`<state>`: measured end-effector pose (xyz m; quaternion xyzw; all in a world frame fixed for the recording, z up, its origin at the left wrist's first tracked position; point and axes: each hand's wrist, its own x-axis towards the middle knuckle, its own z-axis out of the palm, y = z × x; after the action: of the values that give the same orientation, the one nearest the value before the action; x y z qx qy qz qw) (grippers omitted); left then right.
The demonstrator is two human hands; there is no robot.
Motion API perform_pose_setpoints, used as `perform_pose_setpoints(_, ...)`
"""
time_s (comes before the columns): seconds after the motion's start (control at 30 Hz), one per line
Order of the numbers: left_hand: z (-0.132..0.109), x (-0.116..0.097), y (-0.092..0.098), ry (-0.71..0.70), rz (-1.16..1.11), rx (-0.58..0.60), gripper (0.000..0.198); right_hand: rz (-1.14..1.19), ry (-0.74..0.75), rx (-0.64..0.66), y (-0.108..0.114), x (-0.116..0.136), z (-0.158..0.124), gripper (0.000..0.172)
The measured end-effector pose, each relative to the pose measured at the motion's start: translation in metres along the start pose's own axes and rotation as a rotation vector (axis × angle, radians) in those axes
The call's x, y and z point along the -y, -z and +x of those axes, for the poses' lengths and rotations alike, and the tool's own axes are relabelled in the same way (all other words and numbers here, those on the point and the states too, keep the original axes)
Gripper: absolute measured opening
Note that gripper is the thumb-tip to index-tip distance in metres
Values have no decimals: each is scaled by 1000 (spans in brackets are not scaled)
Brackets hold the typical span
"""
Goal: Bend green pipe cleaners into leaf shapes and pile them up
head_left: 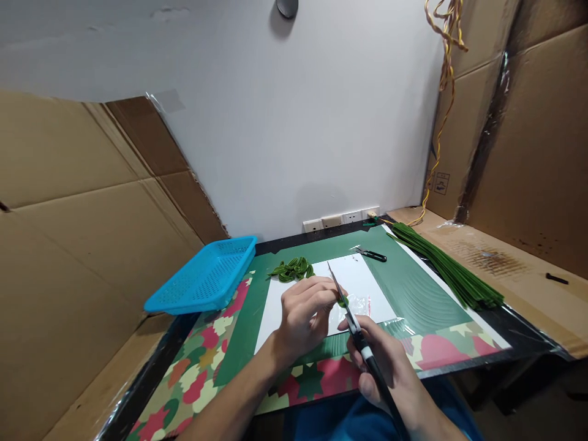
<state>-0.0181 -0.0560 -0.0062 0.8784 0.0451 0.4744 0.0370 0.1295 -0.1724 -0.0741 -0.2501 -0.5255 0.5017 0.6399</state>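
My left hand (305, 309) is closed, pinching a small green piece (343, 302) that looks like chenille stem, mostly hidden by my fingers. My right hand (383, 355) is wrapped round a long black-handled tool (367, 353) with a white band and a thin pointed metal end. That metal end crosses right beside the green piece; whether it touches I cannot tell. Just beyond my left hand lies a pile of looped green chenille stems (291, 269), partly on a white sheet (275, 306). A clear plastic bag (361, 306) lies on the sheet behind the tool.
Small black-handled snips (372, 254) lie on the green mat (422, 294). A long bundle of green chenille stems (445, 263) rests along the right side. At the left stands a blue basket (184, 300). Cardboard walls (68, 245) flank the table; yellow twisted wire (438, 141) hangs at right.
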Motion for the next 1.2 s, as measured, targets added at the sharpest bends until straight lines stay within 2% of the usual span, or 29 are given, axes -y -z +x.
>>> perform_pose_setpoints(0.27,-4,2,-2,10,35,15,32,-60,-22,-17,4,-8,-5,73)
perform_pose_setpoints(0.37,-1,-1,-1,-30,42,3,28,-73,-18,-30,4,-10,-5,74)
perform_pose_setpoints(0.6,4,-6,0,-26,74,-10,18,-67,13,-31,-1,1,-1,66)
perform_pose_setpoints(0.8,1,-4,-1,-21,65,1,20,-88,-2,-8,-1,10,0,64)
perform_pose_setpoints(1.2,4,-6,-2,-13,39,-15,19,-97,-22,-11,1,8,-2,66)
